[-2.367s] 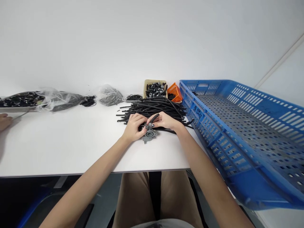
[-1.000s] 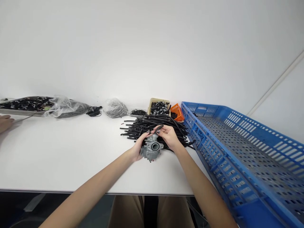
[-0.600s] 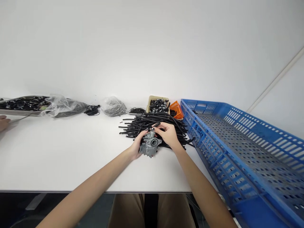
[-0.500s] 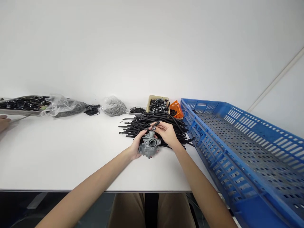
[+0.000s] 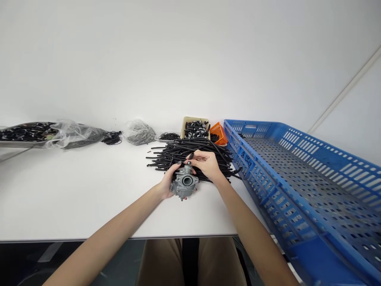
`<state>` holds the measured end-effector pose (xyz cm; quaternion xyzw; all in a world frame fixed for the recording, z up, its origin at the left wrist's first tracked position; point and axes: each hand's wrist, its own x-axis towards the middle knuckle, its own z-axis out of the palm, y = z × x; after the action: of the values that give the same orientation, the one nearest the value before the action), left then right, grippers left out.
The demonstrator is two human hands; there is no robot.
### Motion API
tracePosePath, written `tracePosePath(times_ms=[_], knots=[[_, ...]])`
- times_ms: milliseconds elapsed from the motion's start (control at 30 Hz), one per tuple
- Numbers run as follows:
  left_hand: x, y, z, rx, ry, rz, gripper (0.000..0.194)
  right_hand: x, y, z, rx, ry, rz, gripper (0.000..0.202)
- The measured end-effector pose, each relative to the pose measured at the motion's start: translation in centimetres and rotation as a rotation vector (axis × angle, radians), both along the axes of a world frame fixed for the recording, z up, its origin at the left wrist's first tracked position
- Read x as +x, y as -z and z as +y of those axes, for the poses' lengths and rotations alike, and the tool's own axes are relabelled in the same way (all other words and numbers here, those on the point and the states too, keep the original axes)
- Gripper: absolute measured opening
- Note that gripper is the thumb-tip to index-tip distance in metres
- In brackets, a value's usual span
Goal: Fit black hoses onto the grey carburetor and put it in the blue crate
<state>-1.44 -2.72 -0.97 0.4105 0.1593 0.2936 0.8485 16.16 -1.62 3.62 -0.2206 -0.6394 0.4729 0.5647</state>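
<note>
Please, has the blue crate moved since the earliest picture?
No. Judged against the orange basket, the blue crate still stands right beside it; the whole view shifted slightly.

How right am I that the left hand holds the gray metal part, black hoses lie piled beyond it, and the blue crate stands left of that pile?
Not quite: the head view shows the blue crate to the right of the pile. The left hand does hold the gray metal part, with black hoses piled beyond it.

Head-worn view, forward and down
</note>
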Motion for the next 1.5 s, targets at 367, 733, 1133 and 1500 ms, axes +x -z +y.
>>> tracePosePath(times_ms=[367,733,1133,1500], knots=[[0.1,-0.2,-0.4,0.004,-0.015,0.038,0.071,0.0,0.0,0.3,0.096,0.100,-0.056,0.037],[0.1,-0.7,-0.4,-0.040,-0.037,0.080,0.067,0.9,-0.4,0.1,-0.053,-0.242,-0.084,0.038],[-0.1,0.0,-0.1,-0.051,0.009,0.057,0.067,0.9,-0.5,-0.1,-0.102,-0.295,-0.063,0.041],[-0.2,-0.6,-0.3,-0.010,0.011,0.087,0.068,1.0,0.1,0.3,-0.090,-0.289,-0.073,0.045]])
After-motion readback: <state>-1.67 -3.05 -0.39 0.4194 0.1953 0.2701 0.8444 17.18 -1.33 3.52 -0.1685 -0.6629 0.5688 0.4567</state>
